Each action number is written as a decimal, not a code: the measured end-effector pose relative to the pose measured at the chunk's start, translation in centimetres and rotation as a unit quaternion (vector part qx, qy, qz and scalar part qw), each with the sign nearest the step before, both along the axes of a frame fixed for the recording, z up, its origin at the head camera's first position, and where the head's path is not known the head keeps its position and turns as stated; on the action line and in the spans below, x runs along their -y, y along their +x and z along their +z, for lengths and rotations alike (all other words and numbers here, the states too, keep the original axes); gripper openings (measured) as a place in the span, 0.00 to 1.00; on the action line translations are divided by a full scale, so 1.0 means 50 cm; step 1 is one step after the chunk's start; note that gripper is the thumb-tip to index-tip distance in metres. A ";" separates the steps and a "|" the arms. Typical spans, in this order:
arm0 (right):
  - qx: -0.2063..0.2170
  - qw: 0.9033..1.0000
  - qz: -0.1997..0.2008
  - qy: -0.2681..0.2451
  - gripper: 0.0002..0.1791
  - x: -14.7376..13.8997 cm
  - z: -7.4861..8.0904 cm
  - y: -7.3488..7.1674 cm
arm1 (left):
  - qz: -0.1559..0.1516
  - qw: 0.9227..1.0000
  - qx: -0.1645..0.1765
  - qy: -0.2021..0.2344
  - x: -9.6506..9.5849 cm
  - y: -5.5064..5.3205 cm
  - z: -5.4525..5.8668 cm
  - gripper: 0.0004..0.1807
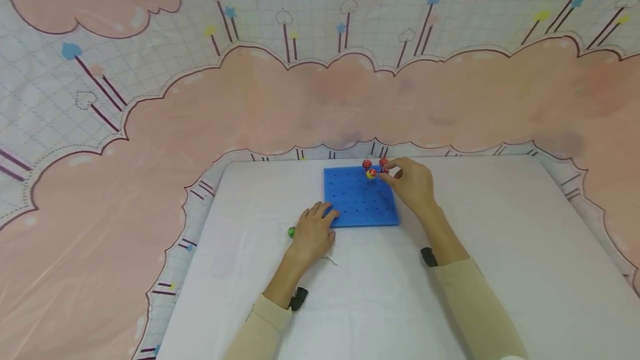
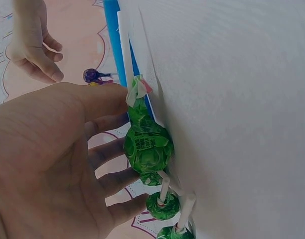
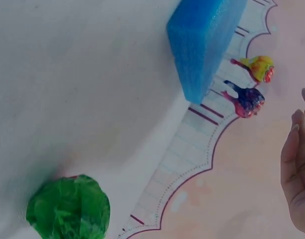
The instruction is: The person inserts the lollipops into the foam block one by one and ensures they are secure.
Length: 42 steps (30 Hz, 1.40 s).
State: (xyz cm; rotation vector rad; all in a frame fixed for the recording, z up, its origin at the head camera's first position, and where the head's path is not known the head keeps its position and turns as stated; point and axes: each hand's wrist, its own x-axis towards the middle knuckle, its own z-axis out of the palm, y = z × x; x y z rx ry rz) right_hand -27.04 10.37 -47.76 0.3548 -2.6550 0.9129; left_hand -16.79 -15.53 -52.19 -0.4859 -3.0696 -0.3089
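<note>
A blue foam board [image 1: 357,199] with rows of small holes lies flat on the table. My left hand [image 1: 314,232] rests with its fingers spread on the board's near left corner. Green-wrapped lollipops [image 2: 148,147] lie on the table by that palm; in the head view one green lollipop [image 1: 291,232] peeks out beside it. At the far right corner, my right hand [image 1: 412,182] reaches over several lollipops standing in the board, including a yellow-and-red lollipop [image 1: 371,174]. Its fingers bend loosely above a purple lollipop [image 3: 249,102], with nothing visibly held.
Between the left hand and the table's near side a white stick [image 1: 331,260] pokes out. Another green lollipop [image 3: 68,206] is close to the right wrist camera. Behind the white table [image 1: 260,193] hangs a pink cloud-patterned cloth [image 1: 320,104].
</note>
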 end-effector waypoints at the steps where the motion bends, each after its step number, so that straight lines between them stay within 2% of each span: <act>1: 0.002 1.000 0.000 0.001 0.14 -0.002 0.002 0.002 | 0.001 1.000 0.000 0.001 0.000 0.000 0.000 0.25; 7: 0.011 1.000 -0.006 0.014 0.13 -0.020 0.013 0.016 | -0.001 1.000 0.003 0.001 -0.002 0.001 0.004 0.25; 13: 0.031 0.999 -0.010 0.019 0.11 -0.039 0.011 0.029 | 0.001 1.000 0.003 0.005 -0.002 0.003 0.009 0.24; 28: 0.122 0.992 -0.025 0.015 0.12 -0.080 0.012 0.050 | 0.000 1.000 0.004 0.007 -0.004 0.004 0.010 0.25; 36: 0.176 0.984 -0.019 0.032 0.14 -0.107 0.017 0.056 | 0.003 1.000 0.005 0.000 -0.004 0.001 0.007 0.25; 42: 0.237 0.969 -0.003 0.063 0.19 -0.122 0.020 0.067 | 0.005 1.000 0.008 -0.002 -0.003 0.001 0.002 0.25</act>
